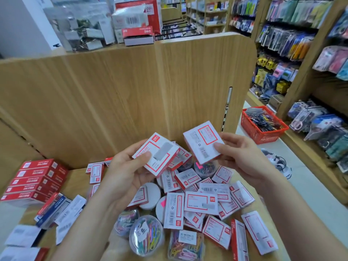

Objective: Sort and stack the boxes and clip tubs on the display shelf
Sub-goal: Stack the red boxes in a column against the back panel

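Both hands are raised over the display shelf (77, 183), each holding one small white box with red borders. The left hand (128, 174) grips its box (157, 154) with the thumb pressed on the printed top face and the fingers curled beneath. The box is tilted, with its red logo corner pointing away from the person. The right hand (243, 159) pinches a second box (203, 142) by its near corner, thumb on the barcode face and fingers behind. This box sits slightly higher than the first, just beside it and not touching it. Below the hands, a loose heap of matching boxes (200, 201) lies on the shelf at mixed angles, many overlapping. Round clear clip tubs (147, 232) filled with coloured paper clips stand at the near edge of the heap, beside a rectangular tub (186, 243) of the same. A squared stack of red boxes (35, 182) occupies the left of the shelf, with blue-and-red boxes (52, 210) lying just in front of it. A wooden back panel (113, 91) closes the shelf behind. A red basket (263, 127) sits on the floor to the right.
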Tool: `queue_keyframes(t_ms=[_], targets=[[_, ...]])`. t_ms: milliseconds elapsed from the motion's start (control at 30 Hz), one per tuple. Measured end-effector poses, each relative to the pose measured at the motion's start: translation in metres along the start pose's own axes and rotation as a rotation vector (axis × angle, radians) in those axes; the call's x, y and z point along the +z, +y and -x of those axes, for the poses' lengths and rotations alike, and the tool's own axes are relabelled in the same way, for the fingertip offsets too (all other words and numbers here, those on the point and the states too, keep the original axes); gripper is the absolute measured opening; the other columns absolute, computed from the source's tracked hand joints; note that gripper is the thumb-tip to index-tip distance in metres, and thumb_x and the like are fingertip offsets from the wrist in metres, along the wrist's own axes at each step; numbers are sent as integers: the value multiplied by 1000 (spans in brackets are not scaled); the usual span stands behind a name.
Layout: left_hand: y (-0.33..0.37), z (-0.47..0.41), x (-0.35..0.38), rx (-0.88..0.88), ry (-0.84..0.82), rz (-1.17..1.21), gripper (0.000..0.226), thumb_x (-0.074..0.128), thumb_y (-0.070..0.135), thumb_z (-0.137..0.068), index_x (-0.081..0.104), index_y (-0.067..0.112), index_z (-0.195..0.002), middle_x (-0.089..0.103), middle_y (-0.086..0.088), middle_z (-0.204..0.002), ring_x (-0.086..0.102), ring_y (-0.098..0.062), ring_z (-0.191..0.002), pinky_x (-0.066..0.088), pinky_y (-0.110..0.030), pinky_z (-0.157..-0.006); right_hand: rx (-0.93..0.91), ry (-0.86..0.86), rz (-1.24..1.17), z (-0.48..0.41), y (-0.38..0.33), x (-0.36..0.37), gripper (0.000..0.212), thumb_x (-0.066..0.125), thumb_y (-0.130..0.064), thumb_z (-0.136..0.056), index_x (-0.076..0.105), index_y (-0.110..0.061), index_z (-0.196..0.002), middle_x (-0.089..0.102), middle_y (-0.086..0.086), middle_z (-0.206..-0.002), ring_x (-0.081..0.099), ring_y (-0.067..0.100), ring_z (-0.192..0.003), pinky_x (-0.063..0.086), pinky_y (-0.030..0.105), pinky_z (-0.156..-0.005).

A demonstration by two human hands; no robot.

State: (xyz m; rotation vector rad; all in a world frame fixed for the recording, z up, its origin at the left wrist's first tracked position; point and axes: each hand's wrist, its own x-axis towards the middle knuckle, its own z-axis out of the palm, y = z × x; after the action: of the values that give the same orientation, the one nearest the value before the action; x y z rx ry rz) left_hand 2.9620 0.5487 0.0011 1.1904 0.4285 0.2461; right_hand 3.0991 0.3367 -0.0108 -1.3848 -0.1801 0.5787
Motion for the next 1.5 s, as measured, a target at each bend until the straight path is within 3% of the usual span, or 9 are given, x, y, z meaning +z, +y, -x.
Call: queue_keyframes(t_ms=[267,433,667,767,867,967,1133,1300,1500], targets=[[11,8,3,24,-9,-45,41,63,-1,-76,62,10,-115,72,-14,-94,69,-21,-68,58,-32,-53,-174,29,103,27,-8,22,24,67,3,-83,69,-11,-103,71,14,-99,71,16,-76,54,22,-56],[15,11,-1,64,62,-316,45,50,-7,-89,65,31,-108,70,-6,-87,65,-17,-66,56,-32,-55,-672,151,522,35,5,41,37,75,1,-78,65,-27,-99,66,-11,-96,63,8,-92,56,30,-75],[21,15,12,-2,26,-121,19,62,26,-86,75,11,-85,72,-12,-82,66,-17,-65,59,-36,-62,-1123,118,664,39,30,70,40,61,22,-73,64,-8,-99,54,11,-113,54,18,-122,44,25,-100],[15,17,15,33,14,-105,22,70,22,-69,76,12,-88,70,-14,-85,64,-18,-68,59,-34,-60,-988,111,564,40,33,79,41,58,15,-77,60,-21,-98,49,6,-119,52,15,-124,48,28,-94],[11,16,14,112,97,-109,15,72,15,-76,76,14,-90,72,-14,-88,65,-23,-74,56,-44,-73,-466,-54,29,44,23,83,38,51,17,-84,56,-18,-98,66,-5,-107,65,21,-102,55,32,-80],[9,18,14,167,156,-152,23,72,12,-80,72,14,-103,74,-13,-92,67,-24,-75,56,-48,-75,-64,-174,-337,44,18,84,24,54,3,-91,51,-11,-111,71,17,-103,69,38,-90,59,43,-78],[9,21,9,230,152,-213,32,63,32,-81,69,22,-110,73,-5,-103,71,-17,-87,59,-35,-74,-63,-73,-296,41,18,82,41,66,2,-81,57,-7,-120,67,22,-111,70,35,-93,58,36,-66],[30,17,-17,368,288,-320,38,51,3,-96,69,33,-109,72,5,-106,69,-15,-95,54,-41,-88,-128,13,-204,37,10,70,33,63,3,-84,66,-11,-114,69,21,-108,72,30,-87,59,33,-65],[56,31,-23,325,118,-392,38,66,-1,-82,61,20,-114,75,-4,-89,69,-16,-72,55,-23,-54,-173,-121,-131,33,4,102,34,63,3,-86,68,-16,-114,66,26,-104,71,27,-81,60,37,-70]])
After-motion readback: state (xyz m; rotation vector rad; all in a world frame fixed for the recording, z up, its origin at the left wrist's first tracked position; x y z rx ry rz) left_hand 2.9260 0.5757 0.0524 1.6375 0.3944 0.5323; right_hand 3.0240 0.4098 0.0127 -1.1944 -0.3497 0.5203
